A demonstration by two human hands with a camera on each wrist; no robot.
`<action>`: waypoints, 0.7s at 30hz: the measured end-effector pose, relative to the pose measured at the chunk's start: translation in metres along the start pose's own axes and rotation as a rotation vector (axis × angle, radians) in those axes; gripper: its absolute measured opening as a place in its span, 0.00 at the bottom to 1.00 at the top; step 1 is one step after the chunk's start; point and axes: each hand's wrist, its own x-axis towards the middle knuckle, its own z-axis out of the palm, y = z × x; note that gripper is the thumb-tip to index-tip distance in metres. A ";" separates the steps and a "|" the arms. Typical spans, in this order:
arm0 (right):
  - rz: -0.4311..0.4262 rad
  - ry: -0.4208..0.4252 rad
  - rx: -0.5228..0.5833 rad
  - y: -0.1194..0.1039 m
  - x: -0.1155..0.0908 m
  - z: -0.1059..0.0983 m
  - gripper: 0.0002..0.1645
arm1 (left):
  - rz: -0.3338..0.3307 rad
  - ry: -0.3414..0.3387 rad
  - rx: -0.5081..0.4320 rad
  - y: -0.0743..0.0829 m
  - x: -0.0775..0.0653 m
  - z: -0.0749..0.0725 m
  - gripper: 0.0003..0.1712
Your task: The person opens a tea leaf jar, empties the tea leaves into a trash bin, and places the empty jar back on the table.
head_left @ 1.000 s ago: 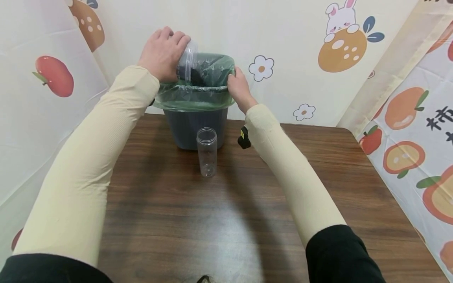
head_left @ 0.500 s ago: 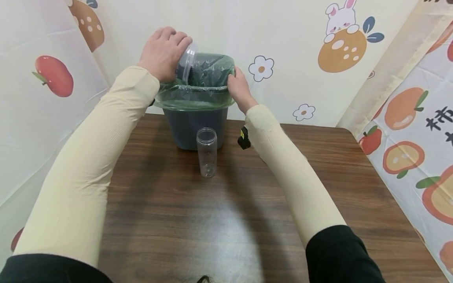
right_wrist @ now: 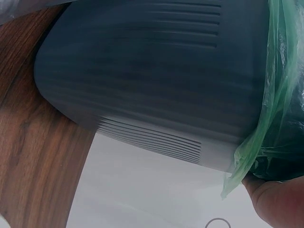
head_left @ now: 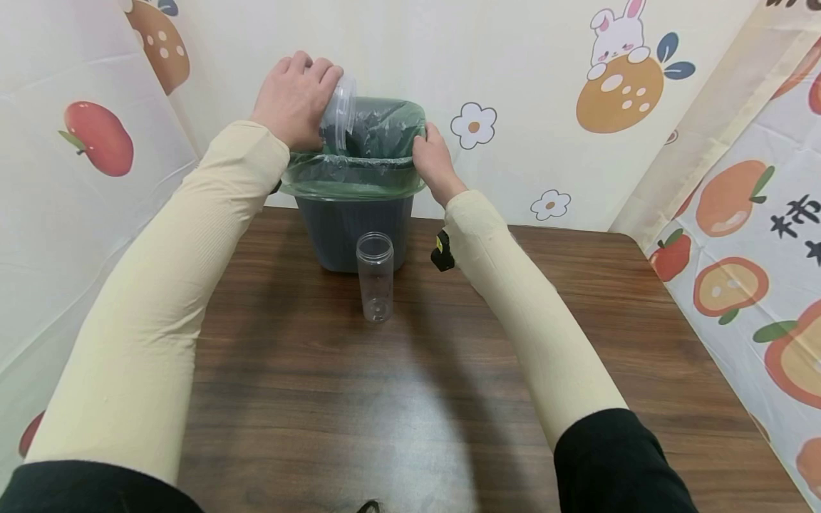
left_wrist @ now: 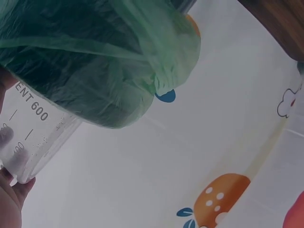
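Note:
My left hand [head_left: 293, 102] grips a clear measuring cup [head_left: 341, 107] and holds it tilted, its mouth over the inside of a dark grey trash can [head_left: 351, 228]. A translucent green trash bag [head_left: 353, 178] lines the can and folds over its rim. Printed marks, among them "600", show on the measuring cup [left_wrist: 35, 126] in the left wrist view, and the bag [left_wrist: 104, 71] hides its mouth there. My right hand [head_left: 436, 160] grips the can's right rim through the bag; its thumb [right_wrist: 280, 199] shows in the right wrist view.
Upright in front of the trash can stands a clear empty bottle [head_left: 375, 281] without a lid. The brown wooden table [head_left: 359, 399] ends at a printed curtain [head_left: 513, 142] behind the can, and similar curtains hang at both sides.
A dark clump at the measuring cup's mouth one second ago has dropped out of sight into the bag. The cup has tipped slightly back and forth; the right hand has stayed in place.

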 end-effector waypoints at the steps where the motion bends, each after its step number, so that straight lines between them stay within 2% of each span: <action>1: 0.001 -0.001 -0.002 0.000 0.001 0.000 0.28 | -0.003 -0.001 0.009 0.000 0.000 0.000 0.54; 7: 0.000 -0.002 0.002 0.001 0.001 0.000 0.28 | 0.001 0.018 0.015 0.000 0.000 -0.001 0.54; 14: 0.014 -0.003 0.008 0.000 0.000 -0.001 0.28 | 0.061 0.055 0.006 -0.001 0.000 -0.001 0.57; 21: 0.009 -0.009 0.018 0.000 -0.001 -0.002 0.29 | 0.122 0.119 0.047 -0.003 -0.002 -0.001 0.50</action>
